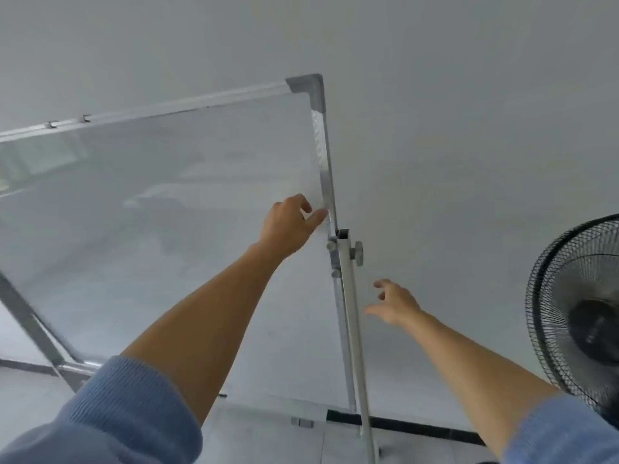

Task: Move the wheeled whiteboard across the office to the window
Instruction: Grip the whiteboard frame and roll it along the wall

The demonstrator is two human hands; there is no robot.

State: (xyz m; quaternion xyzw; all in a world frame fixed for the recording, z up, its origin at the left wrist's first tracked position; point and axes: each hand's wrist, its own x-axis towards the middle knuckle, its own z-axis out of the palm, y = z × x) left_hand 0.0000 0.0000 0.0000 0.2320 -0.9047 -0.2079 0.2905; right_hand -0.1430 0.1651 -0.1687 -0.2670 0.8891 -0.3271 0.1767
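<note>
1. Standing against the pale wall, one whiteboard (167,212) on a metal stand; its right frame edge (323,162) runs just past the left fingers (316,217).
2. Left hand (288,226): thumb and fingers partly spread, tips at the frame edge, touching or nearly so; not closed round anything.
3. Right hand (393,301): fingers loosely curled and apart, holding nothing, hanging just right of the upright post (351,313).
4. Three clamp knobs (358,253) sit between the two hands on the post.
5. Risk, as I judge it: pushing high on one edge with only fingertips could swing or tip the board rather than roll it.
6. Risk: one standing fan (579,316), well right of the right fingers, could be clipped by the stand.
7. Castors barely visible; locked or not, cannot tell.
</note>
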